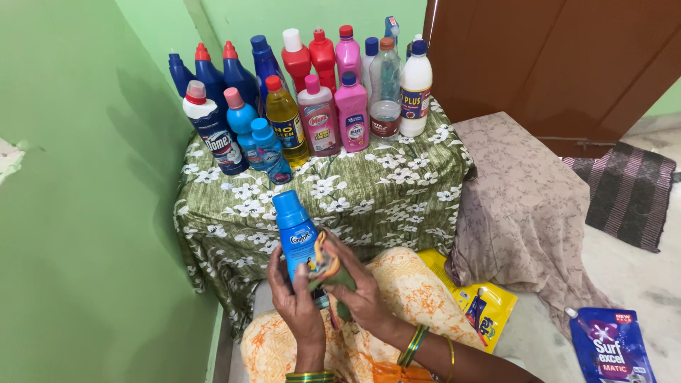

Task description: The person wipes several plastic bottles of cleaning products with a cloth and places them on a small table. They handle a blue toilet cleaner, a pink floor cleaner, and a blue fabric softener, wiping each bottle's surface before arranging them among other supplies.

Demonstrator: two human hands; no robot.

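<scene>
My left hand (294,294) grips a small blue bottle (296,230) with a blue cap, held upright over my lap. My right hand (358,287) presses a small green and orange cloth (328,261) against the bottle's side. Both wrists wear bangles. Just behind the bottle stands a low table under a green flowered cloth (369,195), with several cleaning bottles in blue, red, pink, yellow and white (319,117) lined up at its back.
A green wall closes the left side. A seat draped in beige patterned fabric (521,206) is to the right, a brown door (567,64) behind it. On the floor lie a yellow pouch (489,305), a blue pouch (610,347) and a striped mat (628,191).
</scene>
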